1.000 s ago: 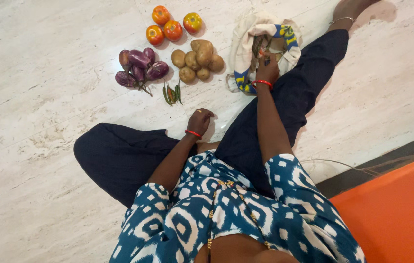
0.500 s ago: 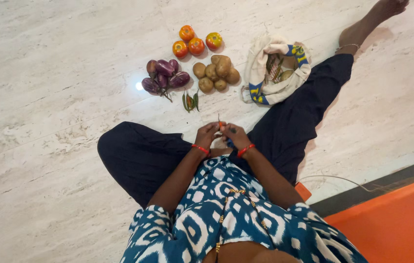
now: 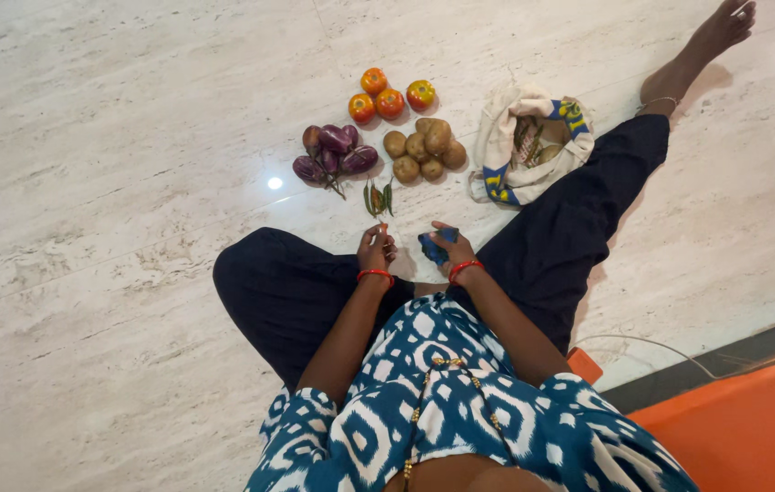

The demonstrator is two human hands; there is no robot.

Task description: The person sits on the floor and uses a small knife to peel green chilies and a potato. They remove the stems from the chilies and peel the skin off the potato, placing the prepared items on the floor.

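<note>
I sit on a marble floor with legs spread. My left hand (image 3: 375,249) is pinched on a small chili whose tip sticks up toward the chili pile (image 3: 378,198). Beside it, my right hand (image 3: 454,252) is closed on a small blue thing (image 3: 434,245); I cannot tell what it is. Just beyond my hands lie brown potatoes (image 3: 424,149), purple eggplants (image 3: 333,151) and red-orange tomatoes (image 3: 391,96), each in its own heap. A white cloth bag (image 3: 501,155) with blue print lies open to the right, greens showing inside.
My right leg in dark trousers (image 3: 579,219) runs past the bag, foot at the top right. My left knee (image 3: 255,273) is bent on the floor. An orange surface (image 3: 752,419) and a thin cable (image 3: 652,342) are at the lower right.
My right hand left the bag and came back to my lap. Both hands met over a small chili, then parted; the left keeps the chili, the right holds a blue thing.
</note>
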